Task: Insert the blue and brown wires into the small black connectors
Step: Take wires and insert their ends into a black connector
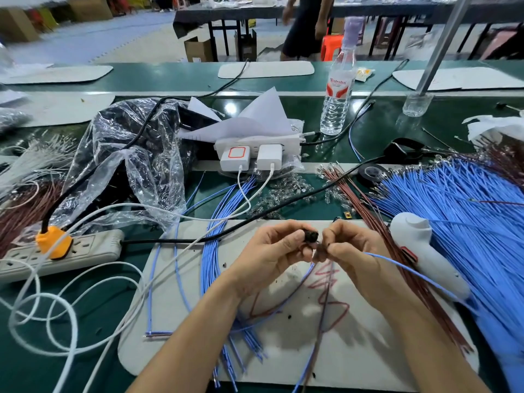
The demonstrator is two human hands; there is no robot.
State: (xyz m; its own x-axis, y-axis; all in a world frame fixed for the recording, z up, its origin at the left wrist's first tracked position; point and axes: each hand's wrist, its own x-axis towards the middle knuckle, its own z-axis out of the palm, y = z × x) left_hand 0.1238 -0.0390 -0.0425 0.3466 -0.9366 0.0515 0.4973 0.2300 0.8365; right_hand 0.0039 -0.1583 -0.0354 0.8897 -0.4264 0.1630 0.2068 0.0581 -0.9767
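Observation:
My left hand pinches a small black connector above the white mat. Right beside it, my right hand pinches the end of a blue wire that trails off to the right. The wire tip sits at the connector's mouth; the contact itself is hidden by my fingers. A brown wire and another blue wire hang down from between my hands. A big pile of blue wires lies at the right, with a row of brown wires beside it.
A white glue gun lies right of my hands. A bundle of blue wires crosses the mat's left part. A power strip with an orange plug, white cables, chargers, a plastic bag and a water bottle stand further back.

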